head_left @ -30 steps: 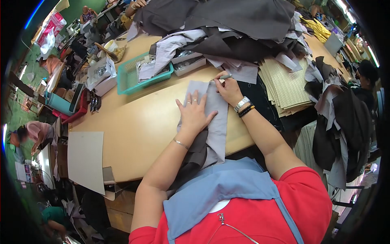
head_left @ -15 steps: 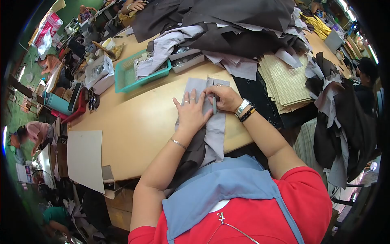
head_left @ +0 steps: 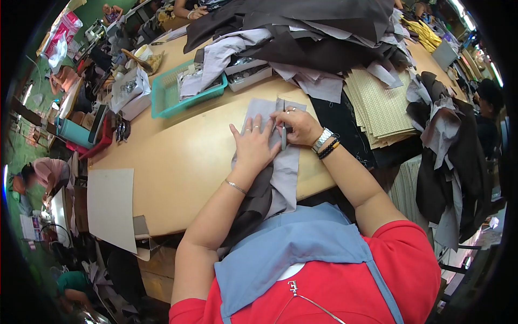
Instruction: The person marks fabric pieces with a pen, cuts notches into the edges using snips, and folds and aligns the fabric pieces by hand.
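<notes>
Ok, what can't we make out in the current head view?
All head view:
Middle of the slim tool: hidden by the right hand; type unclear.
Pale cloth beneath the left hand: covered by it.
Inside of the teal basket: partly under draped fabric.
Far end of the dark cloth pile: cut off by top edge.

Basket teal, shirt red (apron dusty blue).

The basket lies left of the mats, beyond the cloth.
</notes>
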Available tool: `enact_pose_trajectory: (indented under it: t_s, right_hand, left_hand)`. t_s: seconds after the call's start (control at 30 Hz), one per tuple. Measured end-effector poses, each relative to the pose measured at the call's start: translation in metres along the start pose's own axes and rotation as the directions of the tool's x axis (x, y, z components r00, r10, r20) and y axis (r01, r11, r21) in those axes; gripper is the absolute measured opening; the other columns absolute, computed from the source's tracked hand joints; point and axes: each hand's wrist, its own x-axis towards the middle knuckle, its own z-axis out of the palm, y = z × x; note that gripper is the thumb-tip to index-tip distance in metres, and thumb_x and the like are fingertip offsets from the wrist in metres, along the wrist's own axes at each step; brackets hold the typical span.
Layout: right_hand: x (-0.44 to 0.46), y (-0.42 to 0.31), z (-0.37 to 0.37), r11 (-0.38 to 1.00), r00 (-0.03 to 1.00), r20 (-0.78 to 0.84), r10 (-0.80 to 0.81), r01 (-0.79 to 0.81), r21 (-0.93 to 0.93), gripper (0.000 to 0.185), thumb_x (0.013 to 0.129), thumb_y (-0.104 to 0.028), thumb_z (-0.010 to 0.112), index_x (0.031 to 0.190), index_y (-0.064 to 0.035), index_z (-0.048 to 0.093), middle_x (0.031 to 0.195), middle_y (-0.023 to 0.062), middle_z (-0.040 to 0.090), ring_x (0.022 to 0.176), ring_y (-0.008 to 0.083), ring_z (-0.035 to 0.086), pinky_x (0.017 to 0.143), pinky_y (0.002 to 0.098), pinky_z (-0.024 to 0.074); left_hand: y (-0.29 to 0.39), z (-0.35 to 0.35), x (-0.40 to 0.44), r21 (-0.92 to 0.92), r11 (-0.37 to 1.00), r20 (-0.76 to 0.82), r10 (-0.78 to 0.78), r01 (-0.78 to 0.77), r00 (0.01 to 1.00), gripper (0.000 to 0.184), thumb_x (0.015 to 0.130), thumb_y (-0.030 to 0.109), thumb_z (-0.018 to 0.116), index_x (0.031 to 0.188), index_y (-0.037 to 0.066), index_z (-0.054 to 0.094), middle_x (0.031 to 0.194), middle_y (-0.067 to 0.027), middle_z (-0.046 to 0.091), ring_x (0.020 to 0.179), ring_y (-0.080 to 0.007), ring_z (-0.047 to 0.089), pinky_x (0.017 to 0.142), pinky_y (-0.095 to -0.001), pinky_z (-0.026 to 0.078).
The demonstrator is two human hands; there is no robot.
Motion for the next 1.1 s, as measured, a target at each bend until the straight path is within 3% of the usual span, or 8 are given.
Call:
enact_pose_trajectory:
  t_s: [0.17,0.33,0.47,0.93,1.03,1.1]
  right_hand:
    - [-0.0017,0.0029,0.0014,1.000,1.000,0.012,0.004,-0.004,0.004,0.035,0.071,-0.003,0.069,0.105,-0.0084,0.063,0.084,0.0055,0.066,0.081,0.0279,0.064,0.072,0.0382,0.0539]
    - [0.0004,-0.0026,-0.0014,1.000,1.000,-0.015,0.011,-0.011,0.002,0.030,0.075,-0.003,0.070,0.104,-0.0067,0.065,0.083,0.0051,0.067,0.078,0.0272,0.065,0.070,0.0368,0.0534]
    - [-0.0019,0.0009,0.0011,0.999,0.999,-0.007,0.045,-0.045,0.002,0.035,0.069,-0.002,0.068,0.104,-0.0083,0.062,0.086,0.0068,0.067,0.082,0.0287,0.065,0.071,0.0396,0.0538]
    - [-0.0019,0.0013,-0.0005,0.998,0.996,0.079,-0.035,0.039,-0.056,0.042,0.062,-0.003,0.069,0.103,-0.0090,0.062,0.084,0.0025,0.066,0.083,0.0264,0.064,0.072,0.0373,0.0544]
    - [-0.0005,-0.0025,-0.0018,0.995,0.995,0.004,-0.096,0.096,-0.036,0.041,0.063,-0.004,0.070,0.103,-0.0085,0.062,0.083,0.0019,0.066,0.084,0.0257,0.063,0.071,0.0367,0.0544]
    - [0.0012,-0.0059,-0.0030,0.996,0.997,-0.006,-0.081,0.080,-0.041,0.035,0.070,-0.005,0.071,0.104,-0.0085,0.065,0.083,0.0021,0.066,0.081,0.0257,0.063,0.070,0.0367,0.0546]
  left_hand:
    - [-0.0012,0.0064,-0.0004,-0.022,1.000,-0.050,0.006,-0.007,0.999,0.069,0.084,0.051,0.063,0.143,0.017,0.048,0.147,-0.0184,0.044,0.137,-0.0382,0.041,0.104,-0.0769,0.019]
    - [0.0004,0.0023,0.0009,-0.051,0.999,-0.075,-0.012,0.008,0.997,0.069,0.082,0.047,0.066,0.142,0.020,0.047,0.148,-0.0145,0.043,0.136,-0.0331,0.043,0.104,-0.0747,0.022]
    - [-0.0017,0.0039,-0.0003,-0.104,0.993,-0.143,0.047,-0.062,0.989,0.063,0.081,0.045,0.068,0.135,0.017,0.053,0.145,-0.0147,0.047,0.134,-0.0318,0.045,0.103,-0.0755,0.022]
    - [-0.0018,0.0051,-0.0019,-0.055,0.998,-0.135,0.009,-0.016,0.991,0.058,0.082,0.045,0.066,0.131,0.017,0.057,0.143,-0.0148,0.049,0.133,-0.0322,0.046,0.103,-0.0750,0.022]
    - [-0.0010,0.0035,-0.0016,-0.058,0.998,-0.125,0.009,-0.017,0.992,0.058,0.082,0.045,0.066,0.132,0.017,0.056,0.143,-0.0155,0.049,0.133,-0.0330,0.046,0.103,-0.0753,0.022]
    - [-0.0008,0.0038,-0.0011,-0.058,0.998,-0.122,0.009,-0.016,0.993,0.057,0.083,0.046,0.065,0.132,0.017,0.056,0.143,-0.0159,0.049,0.134,-0.0335,0.046,0.103,-0.0755,0.022]
